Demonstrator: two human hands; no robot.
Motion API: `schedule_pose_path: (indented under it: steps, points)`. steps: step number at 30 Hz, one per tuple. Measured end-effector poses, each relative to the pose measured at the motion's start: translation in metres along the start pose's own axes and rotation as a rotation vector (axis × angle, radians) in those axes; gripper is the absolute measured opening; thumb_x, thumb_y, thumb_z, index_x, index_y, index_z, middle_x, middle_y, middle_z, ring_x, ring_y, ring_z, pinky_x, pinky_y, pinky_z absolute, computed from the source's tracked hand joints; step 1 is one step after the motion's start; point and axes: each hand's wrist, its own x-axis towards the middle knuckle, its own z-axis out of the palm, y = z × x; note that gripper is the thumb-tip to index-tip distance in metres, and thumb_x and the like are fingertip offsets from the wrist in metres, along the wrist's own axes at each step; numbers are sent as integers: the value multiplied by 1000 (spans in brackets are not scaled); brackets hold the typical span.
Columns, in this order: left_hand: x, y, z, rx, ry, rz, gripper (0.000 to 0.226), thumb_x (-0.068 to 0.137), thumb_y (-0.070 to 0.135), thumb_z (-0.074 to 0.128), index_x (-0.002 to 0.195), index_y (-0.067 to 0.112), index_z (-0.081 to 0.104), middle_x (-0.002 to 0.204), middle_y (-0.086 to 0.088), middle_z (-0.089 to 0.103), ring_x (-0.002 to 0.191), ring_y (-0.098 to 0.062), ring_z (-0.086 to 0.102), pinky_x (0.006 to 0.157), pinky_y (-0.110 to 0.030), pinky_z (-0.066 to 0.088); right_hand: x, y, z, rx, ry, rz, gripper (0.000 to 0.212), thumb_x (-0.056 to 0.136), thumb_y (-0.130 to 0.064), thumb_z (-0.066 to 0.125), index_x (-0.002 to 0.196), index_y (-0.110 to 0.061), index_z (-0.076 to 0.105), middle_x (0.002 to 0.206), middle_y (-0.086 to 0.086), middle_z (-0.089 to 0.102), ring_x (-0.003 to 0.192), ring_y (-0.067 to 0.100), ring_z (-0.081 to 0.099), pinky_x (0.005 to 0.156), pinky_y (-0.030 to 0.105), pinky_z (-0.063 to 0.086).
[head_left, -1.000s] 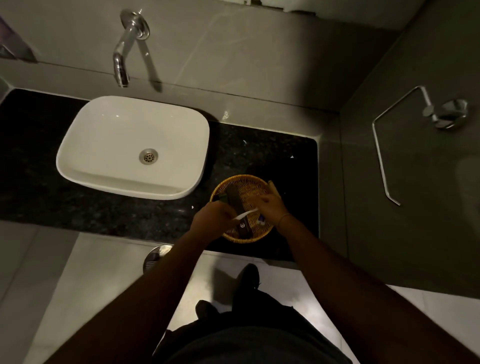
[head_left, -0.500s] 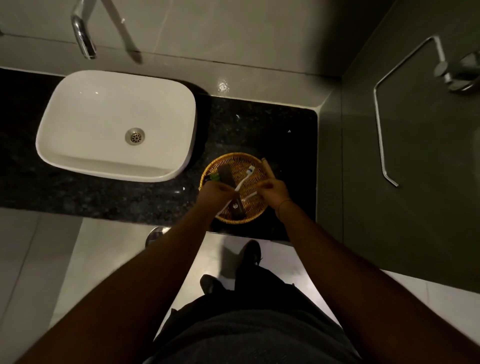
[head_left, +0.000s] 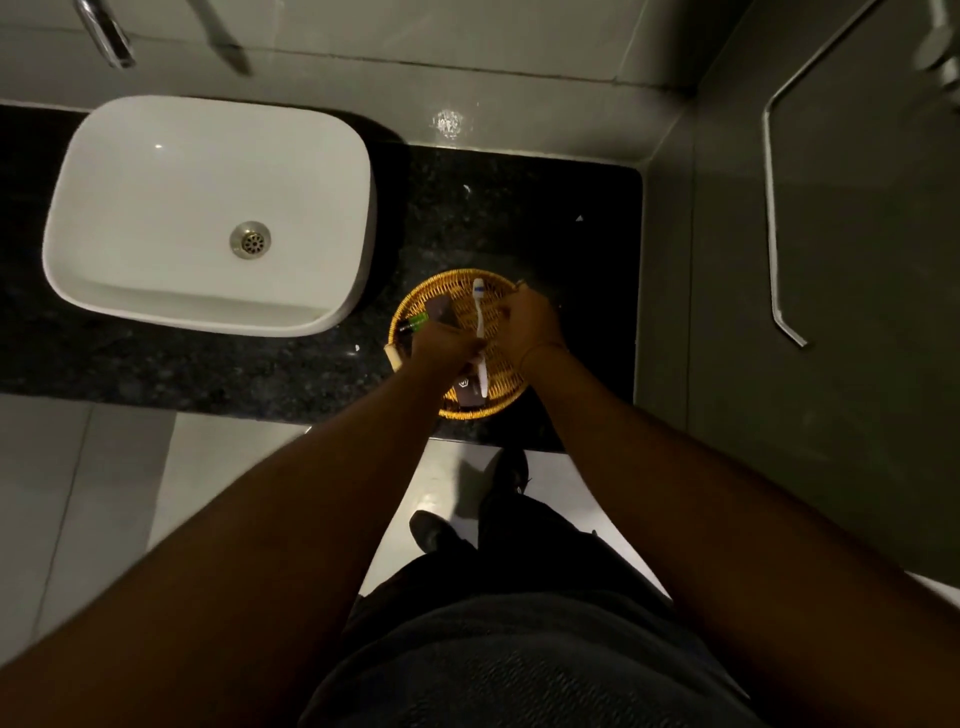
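Note:
A round woven basket (head_left: 505, 385) stands on the black stone counter (head_left: 519, 223), right of the sink. My left hand (head_left: 444, 349) is over the basket and grips a white toothbrush (head_left: 479, 317) by the handle, its head pointing away from me. My right hand (head_left: 531, 322) is at the basket's right rim with fingers curled; what they hold is hidden. A dark sachet (head_left: 469, 391) and a small green item (head_left: 415, 322) lie in the basket.
A white basin (head_left: 156, 208) sits to the left with a chrome tap (head_left: 106, 36) above it. A metal towel ring (head_left: 774, 218) hangs on the right wall. The counter's front edge runs just below the basket. My shoes (head_left: 470, 514) are on the light floor.
The toothbrush has turned from lying slanted across the basket to pointing straight away from me, held in my left hand. My right hand shifted to the basket's right rim.

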Motion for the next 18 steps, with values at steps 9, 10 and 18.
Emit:
schedule_pose_path:
  steps: [9, 10, 18]
  points:
    - [10, -4, 18, -59, 58, -51, 7, 103, 11, 71, 104, 5, 67, 83, -12, 72, 57, -13, 64, 32, -16, 45, 15, -3, 24, -220, 31, -121, 40, 109, -36, 44, 117, -11, 74, 127, 15, 69, 129, 33, 57, 117, 40, 36]
    - [13, -5, 19, -80, 66, -69, 9, 103, 11, 71, 103, 4, 66, 86, -13, 72, 59, -14, 66, 36, -19, 49, 16, -1, 29, -214, 55, -132, 45, 110, -39, 40, 114, -11, 75, 123, 13, 72, 129, 31, 58, 118, 38, 34]
    - [30, -10, 23, 32, 86, -46, 24, 103, 16, 71, 125, 4, 70, 97, -12, 74, 70, -16, 68, 45, -23, 47, 9, 16, 43, -379, 10, -146, 34, 107, -29, 50, 137, -15, 59, 141, 10, 58, 124, 29, 62, 97, 42, 56]
